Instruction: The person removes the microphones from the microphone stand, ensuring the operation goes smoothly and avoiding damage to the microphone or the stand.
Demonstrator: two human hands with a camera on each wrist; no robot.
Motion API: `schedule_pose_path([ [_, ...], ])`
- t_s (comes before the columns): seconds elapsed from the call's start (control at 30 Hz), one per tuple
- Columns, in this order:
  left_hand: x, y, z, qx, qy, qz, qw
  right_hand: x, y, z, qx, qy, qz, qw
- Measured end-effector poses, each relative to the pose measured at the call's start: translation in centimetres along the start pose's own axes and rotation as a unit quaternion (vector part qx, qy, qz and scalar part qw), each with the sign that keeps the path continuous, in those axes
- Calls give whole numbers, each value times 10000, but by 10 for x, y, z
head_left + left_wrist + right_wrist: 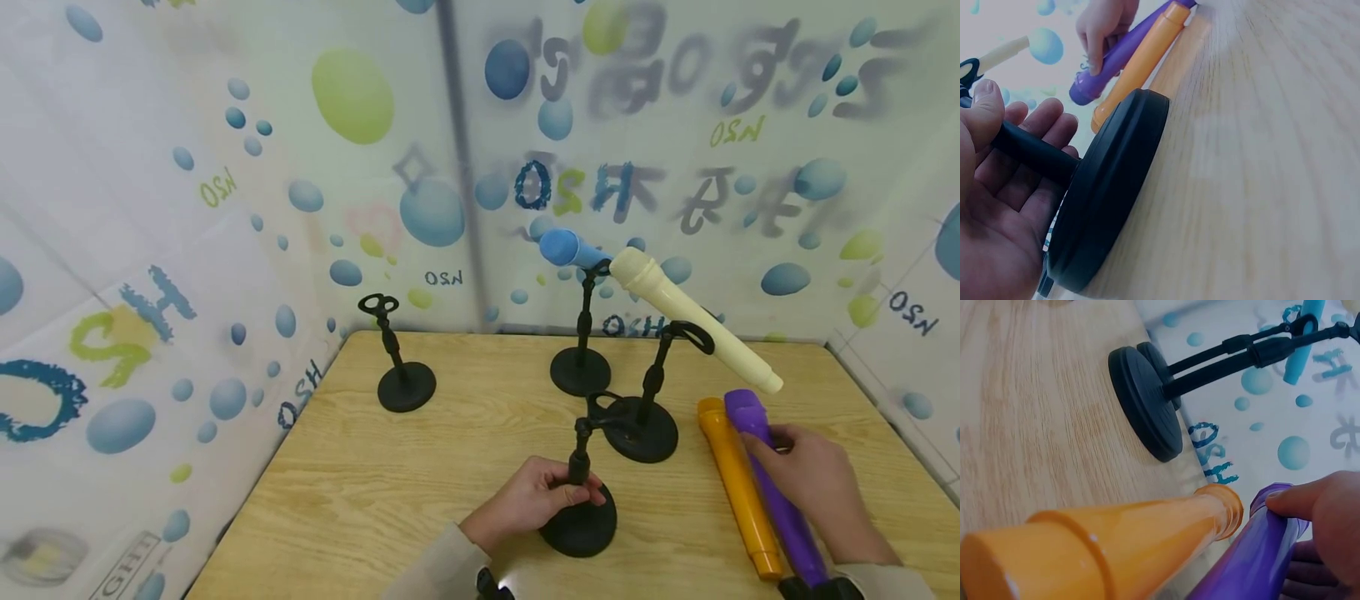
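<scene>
My left hand [536,500] holds the post of a black tabletop microphone stand [581,525] near the front of the table; its round base is on or just above the wood. In the left wrist view, the fingers [1022,169] curl around behind the post. My right hand [813,483] grips a purple microphone [780,500] near its head, thumb on top. An orange microphone [738,492] lies alongside it on the table. Behind them, a cream microphone [697,321] rests slanted in the ring of another black stand [645,429].
At the back, a blue microphone [566,247] sits in a black stand [581,371]. Another stand [405,386], its double-ring holder without a microphone, stands at the back left of the wooden table [360,475]. Patterned white sheeting [360,192] encloses the back and sides.
</scene>
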State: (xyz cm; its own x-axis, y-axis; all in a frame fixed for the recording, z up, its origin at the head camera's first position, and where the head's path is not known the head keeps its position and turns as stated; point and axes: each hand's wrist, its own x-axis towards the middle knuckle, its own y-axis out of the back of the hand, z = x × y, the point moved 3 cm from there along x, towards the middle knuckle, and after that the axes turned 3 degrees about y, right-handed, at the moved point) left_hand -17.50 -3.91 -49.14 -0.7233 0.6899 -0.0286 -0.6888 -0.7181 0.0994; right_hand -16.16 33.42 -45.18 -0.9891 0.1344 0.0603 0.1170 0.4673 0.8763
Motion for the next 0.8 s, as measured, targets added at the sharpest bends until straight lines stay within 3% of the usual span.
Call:
schedule_pose_path([
  [0.8,1,2,0,33,-10,-108,9999,21,-10,16,298,-835,-390,9953],
])
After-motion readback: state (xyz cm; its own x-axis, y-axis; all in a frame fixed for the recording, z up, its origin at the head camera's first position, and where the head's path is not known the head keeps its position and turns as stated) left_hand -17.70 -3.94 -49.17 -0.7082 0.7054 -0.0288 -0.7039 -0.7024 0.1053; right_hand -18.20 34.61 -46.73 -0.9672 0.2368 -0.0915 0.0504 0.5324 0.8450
